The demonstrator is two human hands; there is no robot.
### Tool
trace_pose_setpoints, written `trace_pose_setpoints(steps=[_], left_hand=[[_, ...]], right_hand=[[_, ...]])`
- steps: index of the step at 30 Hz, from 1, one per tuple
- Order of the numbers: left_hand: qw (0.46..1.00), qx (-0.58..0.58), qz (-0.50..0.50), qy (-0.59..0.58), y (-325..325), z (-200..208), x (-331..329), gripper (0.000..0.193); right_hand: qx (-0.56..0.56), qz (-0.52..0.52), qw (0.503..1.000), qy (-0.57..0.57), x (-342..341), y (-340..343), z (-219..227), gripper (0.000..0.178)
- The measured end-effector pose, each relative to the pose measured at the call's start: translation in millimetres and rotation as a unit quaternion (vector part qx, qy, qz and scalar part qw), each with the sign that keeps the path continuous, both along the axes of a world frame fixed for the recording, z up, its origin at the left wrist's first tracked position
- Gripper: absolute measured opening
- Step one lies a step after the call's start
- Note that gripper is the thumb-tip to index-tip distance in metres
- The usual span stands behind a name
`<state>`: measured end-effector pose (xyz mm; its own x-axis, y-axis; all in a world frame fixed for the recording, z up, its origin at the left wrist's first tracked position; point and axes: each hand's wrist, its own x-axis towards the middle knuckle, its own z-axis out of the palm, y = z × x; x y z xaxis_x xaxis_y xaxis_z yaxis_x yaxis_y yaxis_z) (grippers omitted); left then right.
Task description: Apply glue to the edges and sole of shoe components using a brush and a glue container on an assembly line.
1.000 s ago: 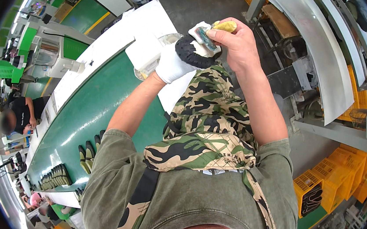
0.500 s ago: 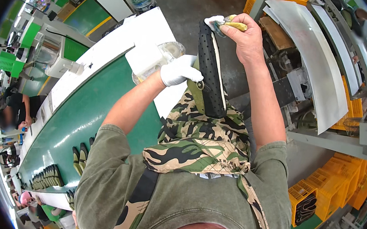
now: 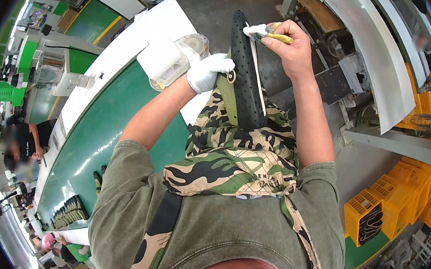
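Note:
A shoe (image 3: pixel 245 80) with a black studded sole and a green upper with a metal eyelet stands on end in front of my camouflage apron. My left hand (image 3: pixel 208 72), in a white glove, is closed on its left side, the thumb near the eyelet. A white line runs along the sole's right edge. My bare right hand (image 3: pixel 295 50) pinches a yellow-handled brush (image 3: pixel 279 37). Its white-covered head touches the sole's edge near the shoe's far end. The shoe's far side is hidden.
Left of me is a green-topped table (image 3: pixel 88 138) with a white border and a row of shoes (image 3: pixel 70 213). A white box-like container (image 3: pixel 166 65) sits near my left hand. Yellow crates (image 3: pixel 366 216) stand at the right, below a metal rack (image 3: pixel 396 139). Another person (image 3: pixel 31 137) is at far left.
The brush has shifted from the shoe's far tip a little down its right edge, uncovering the tip. The shoe has turned slightly, showing more of its studded sole.

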<state>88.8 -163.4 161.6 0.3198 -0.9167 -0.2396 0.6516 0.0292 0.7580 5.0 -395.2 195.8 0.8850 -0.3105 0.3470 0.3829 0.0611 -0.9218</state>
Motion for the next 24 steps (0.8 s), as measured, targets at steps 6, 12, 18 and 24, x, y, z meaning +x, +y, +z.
trace_pose_setpoints(steps=[6,12,18,24], left_hand=[[0.994,0.015,0.048,0.098,-4.2,-11.4,4.1,0.043],[0.992,0.008,0.012,0.122,-20.4,-15.7,-2.9,0.041],[0.985,0.040,0.113,0.127,-35.4,-3.9,-13.7,0.045],[0.980,0.053,0.172,0.087,-53.0,-8.2,-13.4,0.050]], right_hand=[[0.009,0.115,0.991,0.061,-34.7,-10.5,-3.6,0.024],[0.032,-0.060,0.998,-0.005,0.2,-17.8,-3.2,0.020],[-0.011,-0.020,0.999,0.036,-36.4,-11.8,-9.1,0.020],[0.038,0.098,0.992,0.073,-74.8,-20.3,-16.5,0.025]])
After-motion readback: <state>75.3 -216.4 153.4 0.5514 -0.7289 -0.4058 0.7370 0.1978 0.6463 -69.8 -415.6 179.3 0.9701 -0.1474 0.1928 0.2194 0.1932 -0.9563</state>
